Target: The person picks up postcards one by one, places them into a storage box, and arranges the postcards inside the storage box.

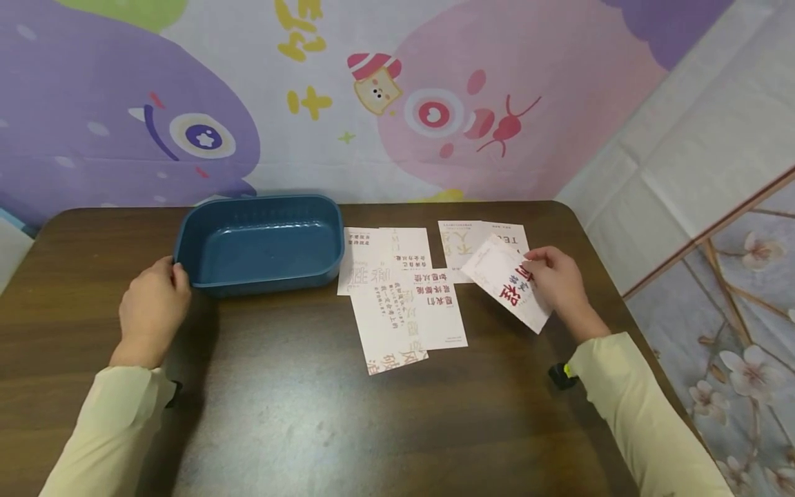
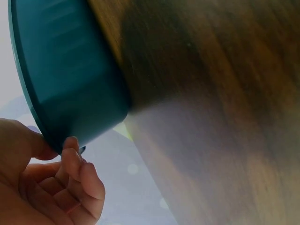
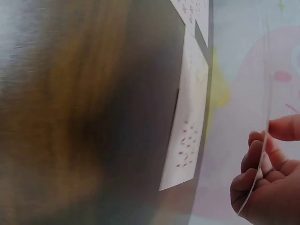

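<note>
At the left, my left hand [image 1: 153,307] pinches the rim of a dark teal plastic basin [image 1: 267,281] by its near-left corner. The left wrist view shows thumb and fingers on either side of the basin's rim [image 2: 29,101]. My right hand [image 1: 557,286] pinches a white card [image 1: 487,273] with red and black characters, tilted above the table. Edge-on in the right wrist view, the held card [image 3: 265,140] lies between the thumb and fingers of the right hand [image 3: 276,173]. Behind it, two cards [image 1: 459,241] lie side by side on the tabletop.
Between basin and right hand, several overlapping printed cards [image 1: 379,324] lie on the brown wooden table [image 1: 298,414]. A cartoon-printed cloth [image 1: 323,159] hangs along the table's back edge. Floral fabric [image 1: 733,345] hangs at the right.
</note>
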`<action>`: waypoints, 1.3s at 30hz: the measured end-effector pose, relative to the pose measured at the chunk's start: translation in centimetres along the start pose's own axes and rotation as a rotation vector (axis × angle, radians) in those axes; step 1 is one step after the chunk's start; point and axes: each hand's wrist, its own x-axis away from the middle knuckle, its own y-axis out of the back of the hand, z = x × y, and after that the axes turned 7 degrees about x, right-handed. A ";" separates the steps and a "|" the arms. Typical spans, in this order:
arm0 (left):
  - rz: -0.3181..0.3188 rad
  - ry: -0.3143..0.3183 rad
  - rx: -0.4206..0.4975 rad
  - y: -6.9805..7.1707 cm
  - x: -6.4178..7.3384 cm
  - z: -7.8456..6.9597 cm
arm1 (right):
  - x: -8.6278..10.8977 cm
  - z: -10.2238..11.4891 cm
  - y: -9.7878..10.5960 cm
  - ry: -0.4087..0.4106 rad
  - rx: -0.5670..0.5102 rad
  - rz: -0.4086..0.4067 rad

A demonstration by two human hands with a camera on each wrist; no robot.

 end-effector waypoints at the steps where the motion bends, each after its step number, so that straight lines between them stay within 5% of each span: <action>1: 0.002 0.001 -0.001 0.0 0.0 0.0 | -0.1 0.3 0.0 0.018 0.000 0.003; 16: -0.005 0.014 -0.006 -0.2 0.0 0.1 | -1.0 4.0 -0.3 0.246 -0.014 0.032; 39: -0.015 0.013 0.004 -0.1 -0.1 0.3 | -1.8 9.2 -1.4 0.319 0.017 0.123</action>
